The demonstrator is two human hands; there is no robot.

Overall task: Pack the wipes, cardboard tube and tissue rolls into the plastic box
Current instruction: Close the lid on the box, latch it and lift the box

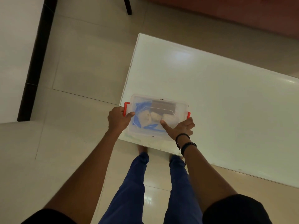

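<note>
Box [159, 101] lidded | wipes [139, 107], tube [163, 106], rolls [156, 116] inside | both hands' grip clasps ends

Glossy pale tile floor [77, 65]; white table [226, 102]; dark post [37, 59]; reddish sofa [242, 12].

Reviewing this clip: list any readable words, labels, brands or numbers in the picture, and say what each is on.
None can be read.
The blue wipes pack seen through the plastic box lid: any print is too blurred to read.
The cardboard tube, the white table and the red latches: no text shows.
</note>
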